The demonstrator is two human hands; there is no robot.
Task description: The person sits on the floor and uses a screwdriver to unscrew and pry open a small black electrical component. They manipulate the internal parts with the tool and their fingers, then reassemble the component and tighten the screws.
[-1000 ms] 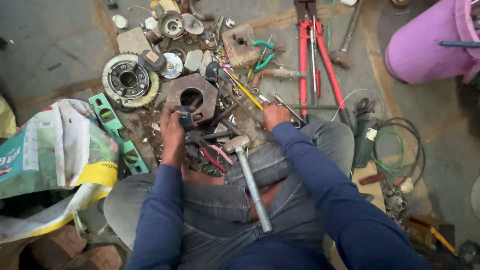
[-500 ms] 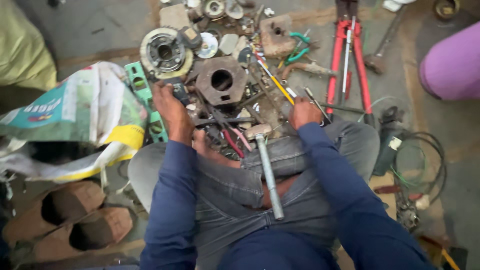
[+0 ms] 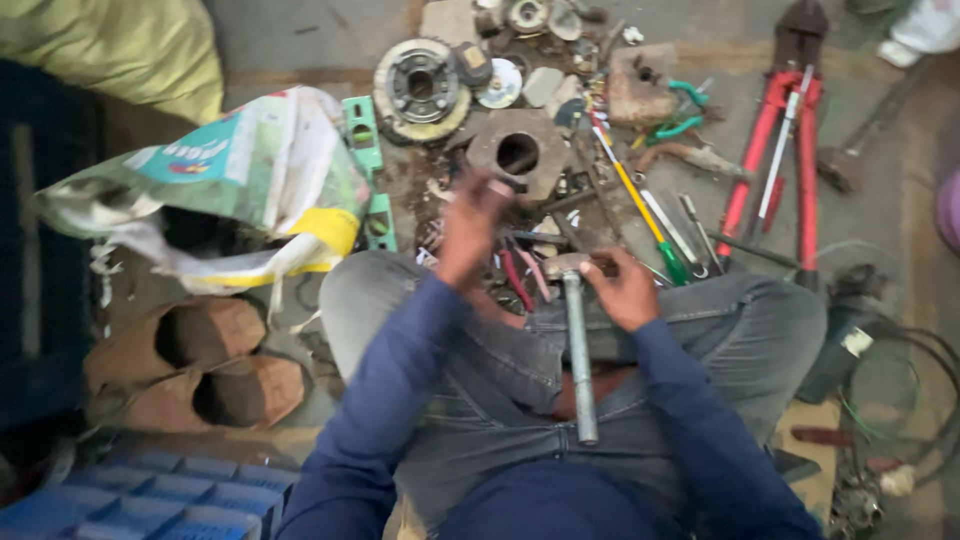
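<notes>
Where tools (image 3: 640,200) lie scattered, stained grey concrete floor (image 3: 300,40).

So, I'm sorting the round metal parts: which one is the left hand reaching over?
The rusty block with the round bore, just beyond the left hand; the toothed disc lies farther away.

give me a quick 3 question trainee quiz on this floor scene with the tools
1. True or false: the hammer lies across the person's lap with its head toward the tool pile.
2. Which hand is on the hammer's head? A) left hand B) right hand
3. Fill in: the bolt cutters on the floor have ___ handles.

Key: 1 true; 2 B; 3 red
</notes>
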